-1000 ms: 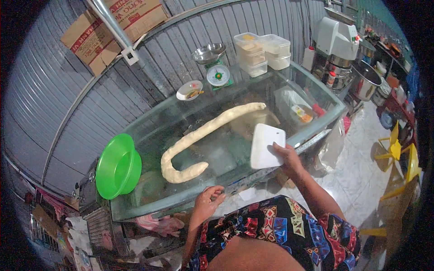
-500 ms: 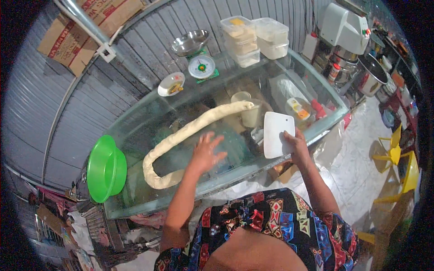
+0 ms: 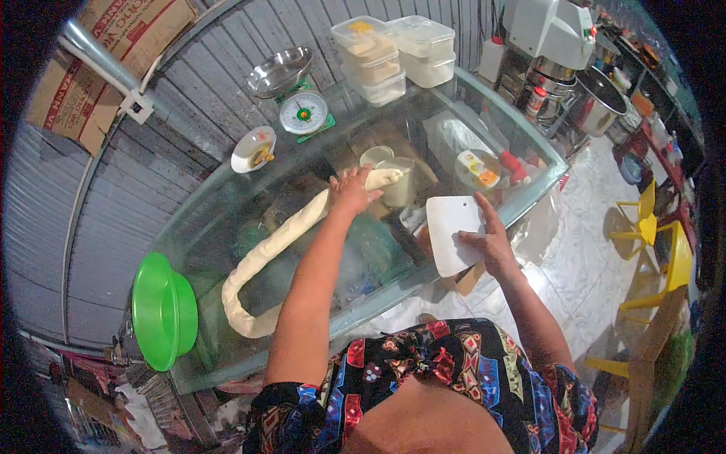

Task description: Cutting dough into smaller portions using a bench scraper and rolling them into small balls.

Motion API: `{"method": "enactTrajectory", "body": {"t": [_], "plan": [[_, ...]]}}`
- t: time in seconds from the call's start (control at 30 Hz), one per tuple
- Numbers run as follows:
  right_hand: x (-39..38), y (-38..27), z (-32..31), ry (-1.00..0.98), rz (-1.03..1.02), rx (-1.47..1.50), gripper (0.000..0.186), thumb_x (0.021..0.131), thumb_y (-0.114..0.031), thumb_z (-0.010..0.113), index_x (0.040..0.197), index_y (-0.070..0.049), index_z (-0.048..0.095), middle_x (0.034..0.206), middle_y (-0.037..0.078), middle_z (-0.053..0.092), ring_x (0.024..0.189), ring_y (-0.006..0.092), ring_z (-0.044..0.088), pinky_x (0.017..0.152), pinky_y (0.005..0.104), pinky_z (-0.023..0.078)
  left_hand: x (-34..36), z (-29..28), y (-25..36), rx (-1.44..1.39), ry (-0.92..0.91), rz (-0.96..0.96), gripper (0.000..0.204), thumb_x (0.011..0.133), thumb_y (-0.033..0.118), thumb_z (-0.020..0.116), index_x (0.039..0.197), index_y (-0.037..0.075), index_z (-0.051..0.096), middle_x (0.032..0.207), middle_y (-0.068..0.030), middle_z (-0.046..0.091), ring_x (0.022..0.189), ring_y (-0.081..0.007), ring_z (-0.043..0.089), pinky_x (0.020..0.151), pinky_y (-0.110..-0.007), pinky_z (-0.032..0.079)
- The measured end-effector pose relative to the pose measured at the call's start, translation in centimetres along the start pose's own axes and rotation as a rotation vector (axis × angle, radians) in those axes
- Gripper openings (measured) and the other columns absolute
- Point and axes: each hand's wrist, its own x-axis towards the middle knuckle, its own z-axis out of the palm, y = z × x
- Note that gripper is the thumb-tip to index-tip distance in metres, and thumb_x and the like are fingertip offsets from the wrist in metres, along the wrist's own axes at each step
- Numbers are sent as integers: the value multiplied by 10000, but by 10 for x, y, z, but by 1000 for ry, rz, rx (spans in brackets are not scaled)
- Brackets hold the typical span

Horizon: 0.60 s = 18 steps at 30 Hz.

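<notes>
Dough rope [image 3: 281, 237] bends left of centre; I see left hand [image 3: 350, 194] atop it, fingers apart, right hand [image 3: 491, 242] clamping white scraper [image 3: 448, 228] right of centre.

Across mid-frame I have a glass-topped table [image 3: 378, 261] with a long dough rope [image 3: 276, 244], hooked at its lower-left end, lying on it. A green plastic basin [image 3: 181, 314] sits frame left; toward upper centre I see a white bowl [image 3: 244, 157], a dial scale [image 3: 304, 113] and stacked plastic containers [image 3: 372, 66].
</notes>
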Motion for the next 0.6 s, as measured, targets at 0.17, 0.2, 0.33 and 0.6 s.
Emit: {"method": "enactTrajectory", "body": {"t": [0.17, 0.2, 0.33, 0.6], "plan": [[9, -6, 9, -53, -129, -140, 834, 655, 101, 628, 1397, -95, 300, 1335, 99, 404, 1197, 210, 419, 1006, 311, 323, -9, 17, 0, 40, 154, 39, 598, 755, 480, 626, 1255, 192, 469, 1151, -92, 522, 1104, -298, 473, 913, -539, 319], [11, -5, 14, -82, -161, -131, 828, 659, 102, 626, 1395, -98, 304, 1346, 94, 395, 1222, 210, 398, 1015, 311, 310, -12, 22, -1, 53, 234, 42, 561, 751, 478, 630, 1213, 185, 507, 1093, -88, 539, 1055, -290, 494, 872, -518, 336], [18, -11, 31, -96, -351, -286, 848, 657, 69, 655, 1397, -123, 288, 1358, 120, 414, 1233, 240, 422, 995, 337, 360, -21, 34, 7, -42, 276, -77, 515, 723, 408, 679, 1164, 181, 541, 1122, -102, 544, 1118, -303, 465, 922, -558, 277], [48, -13, 62, -84, -541, -855, 906, 689, -27, 629, 1418, -277, 152, 934, 222, 626, 817, 428, 600, 699, 484, 479, -40, 13, 23, -5, 128, -93, 537, 749, 399, 644, 1222, 197, 492, 1171, -75, 508, 1123, -301, 448, 911, -580, 271]]}}
